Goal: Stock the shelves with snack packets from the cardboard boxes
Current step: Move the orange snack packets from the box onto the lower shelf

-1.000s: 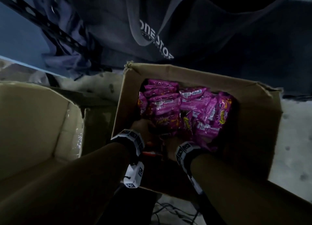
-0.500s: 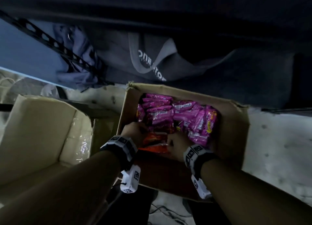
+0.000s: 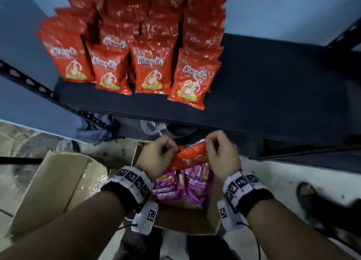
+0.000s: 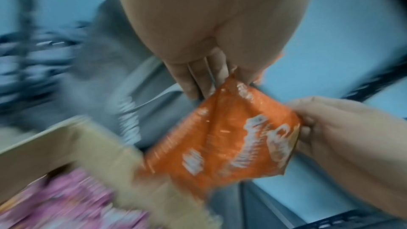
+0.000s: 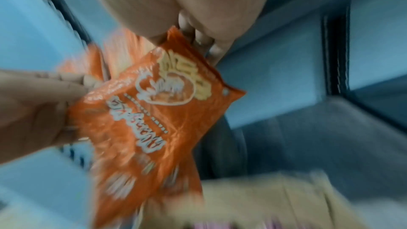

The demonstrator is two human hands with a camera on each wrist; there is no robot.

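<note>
An orange snack packet (image 3: 190, 155) (image 4: 222, 137) (image 5: 143, 121) hangs between both hands above the cardboard box (image 3: 175, 218). My left hand (image 3: 158, 155) (image 4: 211, 69) pinches its left edge. My right hand (image 3: 221, 155) (image 5: 193, 29) pinches its right edge. Pink snack packets (image 3: 181, 187) lie in the box below. The dark shelf (image 3: 263, 88) stands just ahead, with several orange packets (image 3: 136, 50) upright in rows on its left half.
An open cardboard box (image 3: 56, 189) lies to the left on the floor. Black perforated shelf posts (image 3: 29, 82) run along the left side. A sandalled foot (image 3: 310, 199) is on the floor to the right. The shelf's right half is bare.
Both hands have risen out of the box with an orange packet held between them. My head has tilted up, bringing the stocked shelf into view.
</note>
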